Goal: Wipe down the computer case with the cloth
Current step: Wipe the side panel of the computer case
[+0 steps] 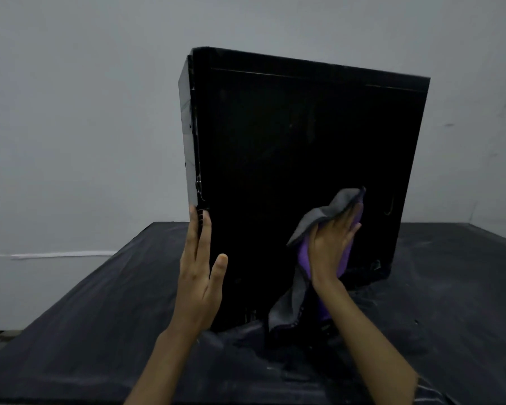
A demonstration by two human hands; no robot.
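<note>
Pressing the cloth (313, 226) flat against the case (304, 159), the right hand (332, 244) has its fingers nearly straight, spread over the purple face of the fabric, so this grip is open and works by pressure, not a pinch. A grey fold sticks up above the fingertips and a long tail hangs below the wrist down to the table (70, 331), just beside the case's near bottom edge. The left hand (200, 270) lies open too, well to the left of the wiping grip, fingers straight up along the case's front corner and thumb resting on the side panel, holding nothing and apparently bracing the box.

The case stands upright on the dark-covered table, its broad black side panel facing the person; the wiping grip sits low and right of centre on that panel.

By the look of it the case is stiff, heavy and smooth, so it will likely stay put under a firm wipe, though bracing at the corner seems sensible. The cloth is soft and limp; bunching the loose tail up into the palm would probably keep it from dragging across the table.
</note>
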